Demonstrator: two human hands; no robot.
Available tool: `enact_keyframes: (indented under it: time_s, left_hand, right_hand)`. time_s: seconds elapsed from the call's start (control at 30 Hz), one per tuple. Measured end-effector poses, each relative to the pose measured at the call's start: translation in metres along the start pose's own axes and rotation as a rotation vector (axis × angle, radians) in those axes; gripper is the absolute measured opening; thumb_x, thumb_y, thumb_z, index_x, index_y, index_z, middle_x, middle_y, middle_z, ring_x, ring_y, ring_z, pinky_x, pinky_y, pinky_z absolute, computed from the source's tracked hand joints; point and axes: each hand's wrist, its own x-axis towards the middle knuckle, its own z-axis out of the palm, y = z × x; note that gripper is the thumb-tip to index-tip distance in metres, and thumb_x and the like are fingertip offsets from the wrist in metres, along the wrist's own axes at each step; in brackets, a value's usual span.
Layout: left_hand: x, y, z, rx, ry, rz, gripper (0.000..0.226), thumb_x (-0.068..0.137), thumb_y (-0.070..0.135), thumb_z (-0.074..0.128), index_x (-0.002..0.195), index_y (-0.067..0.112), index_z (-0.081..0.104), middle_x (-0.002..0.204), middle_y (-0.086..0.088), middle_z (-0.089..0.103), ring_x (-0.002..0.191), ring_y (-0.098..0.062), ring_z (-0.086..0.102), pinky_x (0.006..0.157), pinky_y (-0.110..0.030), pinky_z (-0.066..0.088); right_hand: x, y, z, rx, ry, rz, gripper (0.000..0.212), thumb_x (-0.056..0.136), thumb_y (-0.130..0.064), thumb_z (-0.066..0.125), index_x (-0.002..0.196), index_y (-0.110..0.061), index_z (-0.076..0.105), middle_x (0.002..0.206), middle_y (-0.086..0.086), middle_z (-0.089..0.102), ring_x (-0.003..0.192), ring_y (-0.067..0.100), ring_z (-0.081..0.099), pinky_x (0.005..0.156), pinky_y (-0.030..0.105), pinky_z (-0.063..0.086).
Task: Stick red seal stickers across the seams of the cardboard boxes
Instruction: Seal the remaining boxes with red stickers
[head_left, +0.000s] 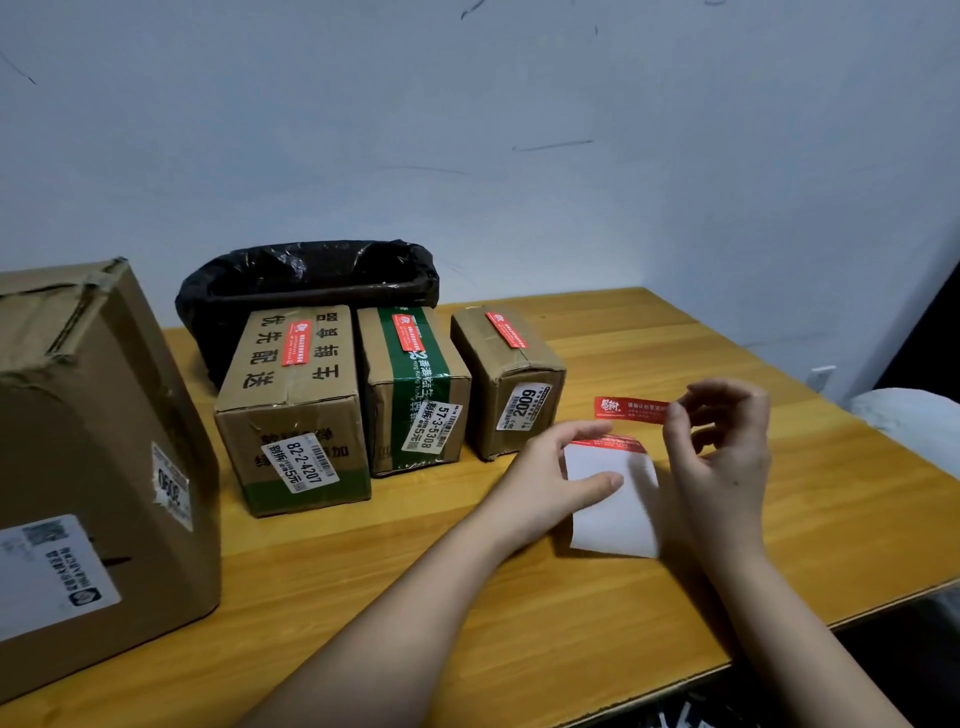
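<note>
Three small cardboard boxes stand in a row at the back of the wooden table: a left box, a middle box with green tape and a right box. Each carries a red seal sticker on its top seam. A large cardboard box stands at the far left, with no red sticker showing. My right hand pinches the end of a peeled red sticker in the air. My left hand presses the white backing sheet onto the table; a red sticker remains at its top edge.
A bin lined with a black bag sits behind the boxes against the pale wall. The table's front edge runs diagonally at the lower right, with a dark floor beyond. A white object lies past the right edge.
</note>
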Motion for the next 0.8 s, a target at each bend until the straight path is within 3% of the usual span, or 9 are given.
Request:
enact_keyframes:
  time_s: [0.1, 0.2, 0.37, 0.53, 0.63, 0.7, 0.73, 0.8]
  left_hand:
    - [0.0, -0.003, 0.0, 0.261, -0.017, 0.035, 0.042, 0.085, 0.024, 0.069, 0.125, 0.028, 0.058, 0.126, 0.013, 0.06, 0.117, -0.001, 0.052, 0.1, -0.018, 0.039]
    - [-0.002, -0.004, -0.001, 0.497, -0.034, 0.075, 0.04, 0.083, 0.038, 0.064, 0.122, 0.04, 0.056, 0.125, 0.021, 0.059, 0.117, -0.003, 0.053, 0.099, -0.03, 0.044]
    - [-0.004, -0.007, 0.001, 0.969, 0.02, 0.182, 0.049, 0.088, 0.055, 0.051, 0.135, 0.042, 0.044, 0.123, 0.004, 0.059, 0.116, -0.019, 0.053, 0.093, -0.034, 0.039]
    - [-0.001, -0.003, 0.007, 1.299, 0.016, 0.151, 0.051, 0.094, 0.06, 0.035, 0.142, 0.044, 0.033, 0.12, -0.01, 0.051, 0.104, -0.03, 0.056, 0.086, -0.038, 0.035]
    - [-0.001, -0.004, 0.007, 1.287, 0.081, 0.204, 0.05, 0.092, 0.06, 0.029, 0.134, 0.038, 0.047, 0.108, -0.01, 0.053, 0.089, -0.029, 0.061, 0.076, -0.036, 0.038]
    - [-0.004, -0.001, 0.008, 1.174, 0.197, 0.296, 0.049, 0.087, 0.056, 0.029, 0.107, 0.026, 0.063, 0.088, -0.004, 0.056, 0.069, -0.023, 0.062, 0.061, -0.03, 0.042]
    - [-0.006, 0.003, 0.007, 1.101, 0.261, 0.331, 0.042, 0.087, 0.052, 0.033, 0.094, 0.022, 0.062, 0.081, -0.001, 0.055, 0.062, -0.02, 0.061, 0.056, -0.027, 0.041]
    - [-0.008, 0.012, 0.005, 0.943, 0.345, 0.319, 0.024, 0.09, 0.042, 0.043, 0.087, 0.021, 0.053, 0.081, 0.002, 0.053, 0.064, -0.017, 0.059, 0.054, -0.027, 0.04]
  right_hand:
    - [0.0, -0.001, 0.0, 0.018, 0.022, 0.01, 0.031, 0.086, -0.01, 0.057, 0.098, -0.035, 0.043, 0.085, -0.018, 0.055, 0.074, -0.002, 0.056, 0.062, 0.013, 0.042]
    - [0.0, -0.002, 0.0, 0.029, 0.03, 0.035, 0.03, 0.086, -0.012, 0.056, 0.098, -0.036, 0.044, 0.086, -0.015, 0.054, 0.074, -0.002, 0.055, 0.063, 0.013, 0.042]
    - [0.001, -0.001, 0.0, 0.012, 0.01, 0.07, 0.027, 0.086, -0.014, 0.056, 0.099, -0.034, 0.044, 0.085, -0.013, 0.055, 0.073, -0.001, 0.056, 0.064, 0.019, 0.044]
    - [0.001, -0.001, 0.0, -0.006, -0.008, 0.117, 0.039, 0.089, 0.0, 0.06, 0.097, -0.035, 0.045, 0.084, -0.012, 0.055, 0.072, 0.003, 0.055, 0.069, 0.029, 0.046]
    - [0.0, -0.002, 0.0, 0.01, -0.005, 0.148, 0.031, 0.089, 0.002, 0.06, 0.1, -0.025, 0.048, 0.085, -0.012, 0.055, 0.073, 0.004, 0.056, 0.07, 0.029, 0.046]
    - [0.0, -0.005, 0.0, 0.033, -0.003, 0.159, 0.036, 0.088, 0.004, 0.06, 0.098, -0.028, 0.048, 0.085, -0.011, 0.056, 0.072, 0.003, 0.056, 0.068, 0.023, 0.046]
    - [0.0, -0.006, 0.0, 0.051, -0.007, 0.168, 0.038, 0.087, 0.006, 0.06, 0.097, -0.029, 0.048, 0.085, -0.01, 0.056, 0.071, 0.002, 0.055, 0.068, 0.019, 0.045]
    - [0.002, -0.01, 0.001, 0.086, -0.025, 0.193, 0.032, 0.086, 0.008, 0.06, 0.099, -0.02, 0.051, 0.083, -0.007, 0.056, 0.07, 0.0, 0.055, 0.068, 0.014, 0.044]
